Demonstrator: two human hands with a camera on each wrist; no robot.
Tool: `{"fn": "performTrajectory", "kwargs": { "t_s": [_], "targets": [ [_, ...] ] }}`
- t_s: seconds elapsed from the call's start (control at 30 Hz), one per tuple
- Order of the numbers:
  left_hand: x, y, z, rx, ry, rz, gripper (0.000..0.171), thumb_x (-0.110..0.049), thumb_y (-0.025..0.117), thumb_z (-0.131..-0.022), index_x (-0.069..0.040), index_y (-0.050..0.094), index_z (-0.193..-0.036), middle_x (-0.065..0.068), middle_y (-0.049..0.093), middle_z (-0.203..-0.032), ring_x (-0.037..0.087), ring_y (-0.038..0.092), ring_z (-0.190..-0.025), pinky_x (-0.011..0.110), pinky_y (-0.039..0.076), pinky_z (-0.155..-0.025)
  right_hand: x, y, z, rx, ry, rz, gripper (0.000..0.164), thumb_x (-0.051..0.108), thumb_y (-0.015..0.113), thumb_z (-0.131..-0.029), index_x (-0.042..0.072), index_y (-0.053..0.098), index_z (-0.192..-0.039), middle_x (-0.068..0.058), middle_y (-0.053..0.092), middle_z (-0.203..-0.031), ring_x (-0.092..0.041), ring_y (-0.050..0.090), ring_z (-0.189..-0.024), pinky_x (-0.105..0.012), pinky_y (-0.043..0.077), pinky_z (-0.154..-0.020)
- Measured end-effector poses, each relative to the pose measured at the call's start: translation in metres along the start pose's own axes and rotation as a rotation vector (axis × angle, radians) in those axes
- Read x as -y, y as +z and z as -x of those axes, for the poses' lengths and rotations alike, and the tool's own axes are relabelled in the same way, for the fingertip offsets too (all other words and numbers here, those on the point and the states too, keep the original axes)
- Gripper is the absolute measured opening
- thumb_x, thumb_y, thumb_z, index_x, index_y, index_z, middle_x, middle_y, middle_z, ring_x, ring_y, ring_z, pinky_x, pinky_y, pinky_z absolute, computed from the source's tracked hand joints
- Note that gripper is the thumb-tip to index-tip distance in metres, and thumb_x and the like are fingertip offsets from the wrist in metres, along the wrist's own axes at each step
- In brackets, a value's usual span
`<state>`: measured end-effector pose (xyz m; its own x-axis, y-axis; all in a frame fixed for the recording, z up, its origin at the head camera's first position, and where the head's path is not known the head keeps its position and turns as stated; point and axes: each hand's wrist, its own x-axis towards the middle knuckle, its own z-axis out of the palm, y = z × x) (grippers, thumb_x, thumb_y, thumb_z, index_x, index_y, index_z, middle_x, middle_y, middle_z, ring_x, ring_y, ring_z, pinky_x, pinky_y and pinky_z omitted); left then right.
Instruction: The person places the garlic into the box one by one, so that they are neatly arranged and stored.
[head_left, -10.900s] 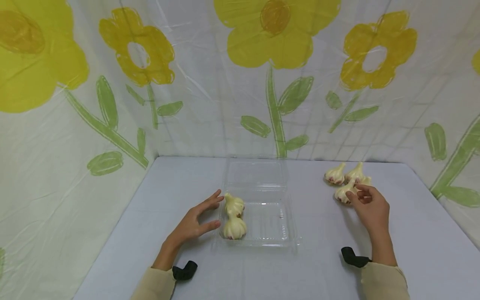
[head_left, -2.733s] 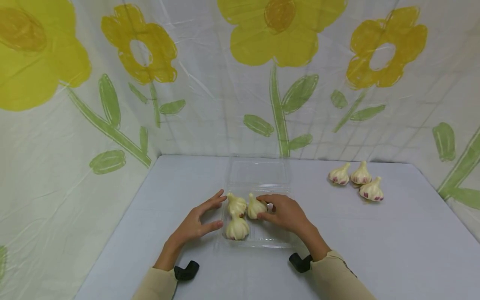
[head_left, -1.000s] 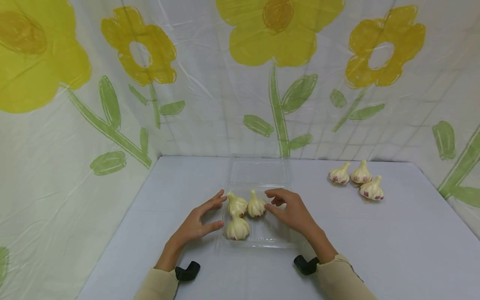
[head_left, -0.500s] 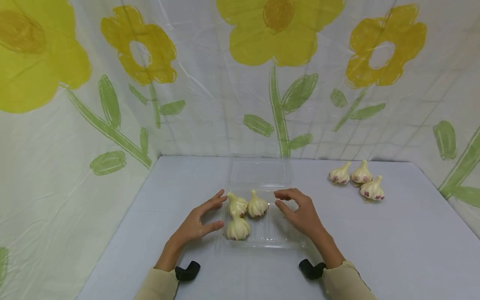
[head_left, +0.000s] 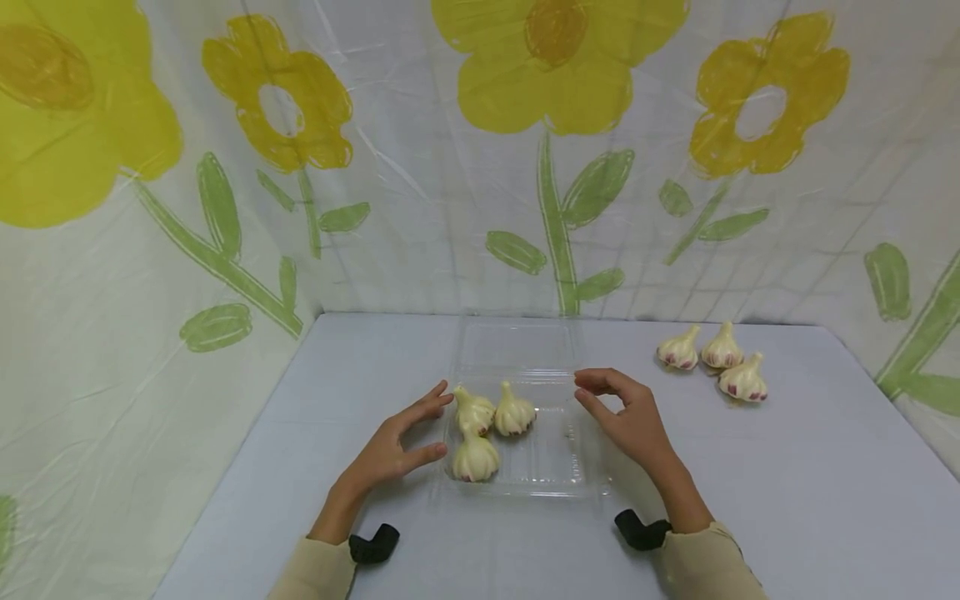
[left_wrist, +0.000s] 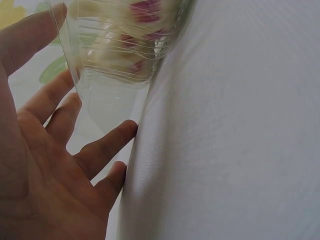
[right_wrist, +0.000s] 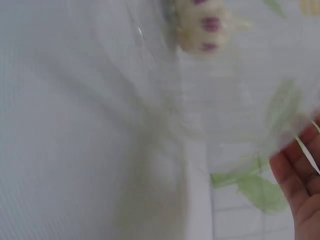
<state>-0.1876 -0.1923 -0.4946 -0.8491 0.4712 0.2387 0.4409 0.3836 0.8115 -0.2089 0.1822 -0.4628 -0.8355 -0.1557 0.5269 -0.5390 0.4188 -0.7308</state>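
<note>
A clear plastic clamshell container (head_left: 543, 462) lies with its lid (head_left: 517, 346) folded back. Two garlic bulbs stand along its left side, a rear bulb (head_left: 472, 412) and a front bulb (head_left: 476, 460). To the right of the rear one is a third garlic bulb (head_left: 515, 414). My left hand (head_left: 397, 442) has its fingers spread at the container's left edge; in the left wrist view, fingertips (left_wrist: 59, 15) meet the plastic rim (left_wrist: 70, 65). Holding nothing, my right hand (head_left: 630, 417) hovers by the container's right edge, thumb and fingers apart.
Three more garlic bulbs sit at the back right of the white table: a left bulb (head_left: 678, 350), a rear bulb (head_left: 722, 347) and a nearer bulb (head_left: 743, 381). A flower-printed curtain (head_left: 420, 208) hangs behind and beside the table.
A garlic bulb taken from the back right group now stands in the container. My right hand has let go of it and moved right. The left hand has stayed put.
</note>
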Motion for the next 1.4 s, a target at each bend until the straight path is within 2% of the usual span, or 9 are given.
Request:
{"fn": "performTrajectory", "kwargs": {
  "t_s": [0.23, 0.43, 0.53, 0.67, 0.77, 0.87, 0.97, 1.23, 1.4],
  "targets": [
    [0.000, 0.000, 0.001, -0.003, 0.012, -0.010, 0.066, -0.020, 0.074, -0.094, -0.012, 0.047, -0.153, 0.004, 0.029, -0.169, 0.039, 0.051, -0.140, 0.067, 0.034, -0.114, -0.010, -0.021, -0.001, -0.077, 0.064, 0.075, 0.025, 0.006, 0.076, -0.091, 0.010, 0.074, -0.115, -0.010, 0.077, -0.107, 0.008, 0.062, -0.093, -0.017, 0.052, -0.082],
    [0.002, -0.001, 0.000, -0.004, 0.005, -0.003, 0.067, -0.020, 0.074, -0.093, -0.015, 0.047, -0.154, 0.002, 0.029, -0.169, 0.037, 0.051, -0.140, 0.067, 0.033, -0.114, -0.024, -0.041, -0.001, -0.167, 0.145, 0.125, 0.020, 0.011, 0.074, -0.094, 0.007, 0.075, -0.113, -0.014, 0.077, -0.107, 0.014, 0.059, -0.088, -0.009, 0.049, -0.077],
    [0.002, -0.001, 0.000, -0.006, -0.001, -0.003, 0.067, -0.021, 0.075, -0.093, -0.017, 0.047, -0.154, 0.002, 0.029, -0.169, 0.036, 0.051, -0.140, 0.068, 0.033, -0.114, -0.032, -0.050, 0.000, -0.212, 0.211, 0.141, 0.020, 0.014, 0.073, -0.095, 0.006, 0.075, -0.113, -0.013, 0.076, -0.107, 0.015, 0.059, -0.085, -0.007, 0.047, -0.076],
    [0.001, -0.001, 0.001, -0.006, -0.003, -0.002, 0.067, -0.021, 0.075, -0.093, -0.018, 0.047, -0.154, 0.004, 0.029, -0.169, 0.036, 0.051, -0.141, 0.069, 0.032, -0.113, -0.039, -0.062, 0.002, -0.269, 0.311, 0.158, 0.023, 0.018, 0.073, -0.095, 0.005, 0.075, -0.114, 0.011, 0.073, -0.102, 0.014, 0.059, -0.083, -0.007, 0.046, -0.075],
    [0.000, -0.002, 0.001, -0.006, -0.002, 0.008, 0.067, -0.021, 0.075, -0.093, -0.017, 0.047, -0.154, 0.005, 0.029, -0.169, 0.037, 0.051, -0.141, 0.069, 0.032, -0.113, -0.043, -0.071, 0.004, -0.320, 0.372, 0.169, 0.024, 0.020, 0.073, -0.095, 0.005, 0.076, -0.114, 0.030, 0.064, -0.094, 0.013, 0.058, -0.081, -0.006, 0.045, -0.074],
    [0.000, -0.002, 0.001, -0.005, -0.005, 0.011, 0.067, -0.021, 0.075, -0.093, -0.018, 0.047, -0.154, 0.003, 0.028, -0.169, 0.036, 0.051, -0.141, 0.069, 0.032, -0.114, -0.046, -0.080, 0.006, -0.377, 0.430, 0.168, 0.025, 0.021, 0.074, -0.094, 0.004, 0.076, -0.113, 0.036, 0.060, -0.088, 0.012, 0.057, -0.079, -0.006, 0.044, -0.072],
    [0.000, -0.002, 0.001, -0.005, -0.007, 0.011, 0.067, -0.021, 0.075, -0.093, -0.019, 0.046, -0.154, 0.001, 0.028, -0.169, 0.036, 0.050, -0.142, 0.069, 0.031, -0.114, -0.050, -0.086, 0.009, -0.432, 0.474, 0.163, 0.028, 0.022, 0.075, -0.093, 0.003, 0.075, -0.114, 0.036, 0.060, -0.086, 0.012, 0.056, -0.077, -0.005, 0.043, -0.071],
    [0.001, -0.001, 0.001, -0.001, -0.003, 0.009, 0.067, -0.020, 0.074, -0.093, -0.017, 0.047, -0.154, 0.001, 0.028, -0.169, 0.035, 0.051, -0.142, 0.067, 0.032, -0.115, -0.061, -0.099, 0.017, -0.585, 0.518, 0.148, 0.030, 0.018, 0.077, -0.091, -0.001, 0.074, -0.113, 0.033, 0.061, -0.084, 0.009, 0.056, -0.073, -0.005, 0.043, -0.067],
    [0.000, 0.000, 0.000, 0.002, -0.007, 0.003, 0.067, -0.021, 0.075, -0.093, -0.019, 0.047, -0.154, 0.000, 0.028, -0.169, 0.034, 0.051, -0.142, 0.066, 0.032, -0.115, -0.065, -0.109, 0.021, -0.689, 0.634, 0.149, 0.032, 0.025, 0.075, -0.091, 0.004, 0.073, -0.116, 0.028, 0.056, -0.088, 0.008, 0.052, -0.078, -0.008, 0.041, -0.068]
  ]
}}
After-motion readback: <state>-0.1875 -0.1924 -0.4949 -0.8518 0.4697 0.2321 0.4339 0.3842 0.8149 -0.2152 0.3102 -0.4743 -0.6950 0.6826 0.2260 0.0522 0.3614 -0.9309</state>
